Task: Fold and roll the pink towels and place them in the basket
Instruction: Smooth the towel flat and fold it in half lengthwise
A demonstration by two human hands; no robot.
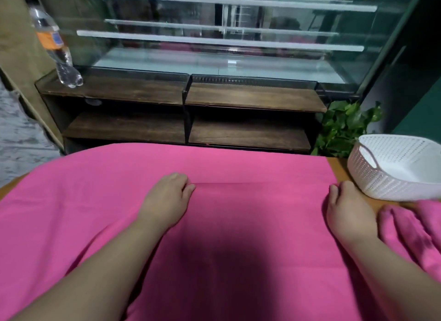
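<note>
A large pink towel (238, 163) lies spread across the table, with a folded flap whose far edge runs between my two hands. My left hand (167, 199) grips that edge at its left end, fingers curled over it. At the flap's right end, by the towel's right border, my right hand (346, 208) pinches the edge. A white perforated basket (372, 177) stands just right of my right hand and holds nothing I can see. Another pink towel (415, 227) lies crumpled in front of the basket, beside my right wrist.
A strip of wooden table (338, 165) shows between towel and basket. Beyond the table stand dark wooden shelves (186, 94) under a glass display case. A clear water bottle (57, 48) stands on the shelf's left end. A green plant (343, 127) sits behind the basket.
</note>
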